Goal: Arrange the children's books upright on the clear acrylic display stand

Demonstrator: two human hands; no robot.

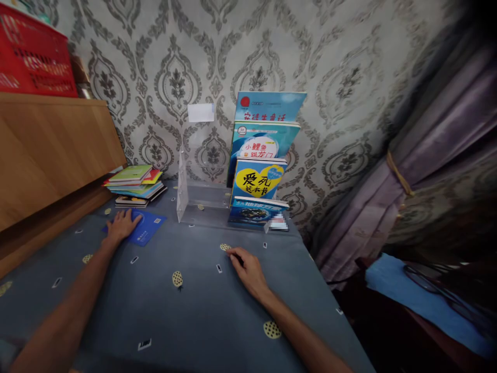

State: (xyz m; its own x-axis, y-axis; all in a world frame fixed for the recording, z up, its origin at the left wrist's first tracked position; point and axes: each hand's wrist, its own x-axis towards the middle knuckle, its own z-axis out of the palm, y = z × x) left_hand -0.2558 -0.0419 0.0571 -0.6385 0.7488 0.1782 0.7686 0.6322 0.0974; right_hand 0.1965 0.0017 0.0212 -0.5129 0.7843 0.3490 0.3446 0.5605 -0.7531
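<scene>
1. Left hand [123, 225] lies flat, fingers apart, on the blue booklet [149, 231] near the table's [194, 311] far-left corner (pressing, not gripping).
2. Right hand [248, 269] rests mid-table, fingers loosely curled, holding nothing.
3. Book stack [134, 185] lies just beyond the booklet.
4. Clear rack [186, 194] at the far edge: four books [258, 178] stand in its right half only, so roughly halfway, I judge.

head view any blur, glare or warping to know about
Head view: wide-angle warping bends the wooden board and the curtain; the right corners go dark; a patch by the lowest book is pixelated; the left hand on the blue booklet looks soft; no strong glare.
</scene>
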